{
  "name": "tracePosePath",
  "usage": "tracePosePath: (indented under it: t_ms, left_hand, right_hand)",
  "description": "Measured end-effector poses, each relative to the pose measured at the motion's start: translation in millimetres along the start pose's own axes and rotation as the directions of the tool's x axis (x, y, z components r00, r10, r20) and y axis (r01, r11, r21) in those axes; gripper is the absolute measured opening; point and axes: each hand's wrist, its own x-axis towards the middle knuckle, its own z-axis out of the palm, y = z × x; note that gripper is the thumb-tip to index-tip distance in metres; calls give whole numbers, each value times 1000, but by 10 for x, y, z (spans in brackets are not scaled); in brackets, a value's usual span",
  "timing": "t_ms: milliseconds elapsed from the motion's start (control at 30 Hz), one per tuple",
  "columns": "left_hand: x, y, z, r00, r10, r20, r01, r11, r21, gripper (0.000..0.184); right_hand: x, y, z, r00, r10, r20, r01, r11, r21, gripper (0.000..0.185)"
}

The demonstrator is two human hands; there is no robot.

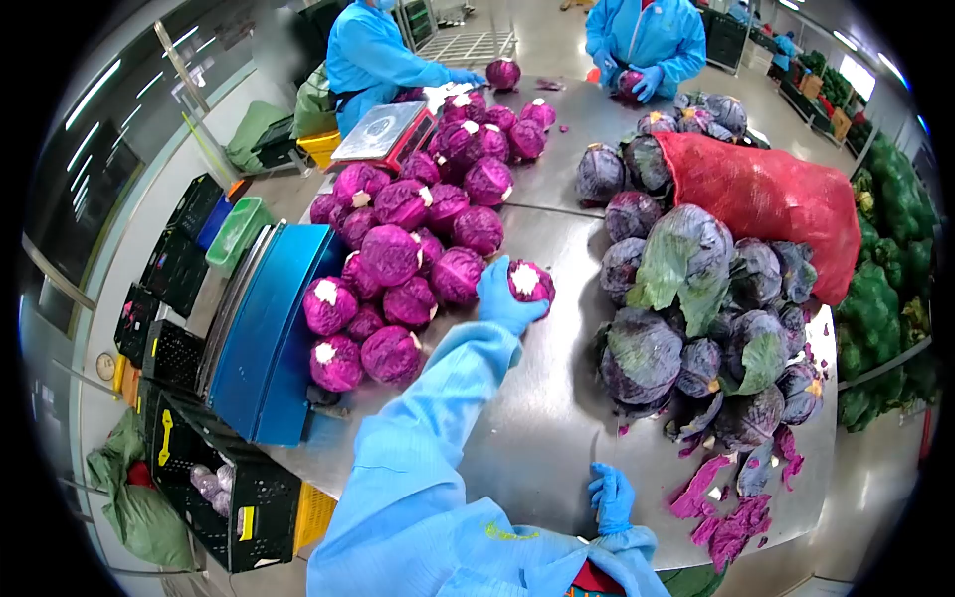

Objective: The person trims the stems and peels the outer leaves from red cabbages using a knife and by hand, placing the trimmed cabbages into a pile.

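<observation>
My left hand (505,301), in a blue glove, is closed around a trimmed red cabbage (531,283) with its pale cut stem showing. It is at the right edge of a heap of peeled red cabbages (403,204). Near the table's front edge, my right hand (612,497), gloved too, has its fingers curled; what they hold, if anything, I cannot make out. To its upper right lies a pile of untrimmed cabbages (642,356) with dull outer leaves. Torn purple leaves (738,527) are scattered on the metal table (532,428) right of this hand.
A red mesh sack (761,189) lies behind the untrimmed cabbages. A scale (386,134) stands at the back left. Two people in blue coats (373,60) work at the far side. Blue panels (269,333) and black crates (224,478) border the table's left side.
</observation>
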Motion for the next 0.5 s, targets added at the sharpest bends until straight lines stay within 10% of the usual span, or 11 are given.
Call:
tracePosePath:
  t_ms: [233, 300, 367, 500]
  left_hand:
    - [1290, 156, 903, 982, -45, -185, 72, 987, 141, 88]
    - [1556, 248, 878, 982, -187, -10, 187, 973, 133, 93]
    - [1722, 36, 1168, 966, -37, -256, 90, 976, 197, 75]
    - [1843, -6, 1160, 946, -167, -277, 231, 949, 216, 88]
  right_hand:
    - [-6, -61, 29, 999, 2, -32, -1, 998, 59, 34]
    - [12, 5, -13, 999, 37, -35, -33, 992, 119, 35]
    - [6, -41, -29, 993, 112, -34, -106, 985, 133, 36]
    - [27, 11, -65, 993, 117, -22, -112, 980, 167, 33]
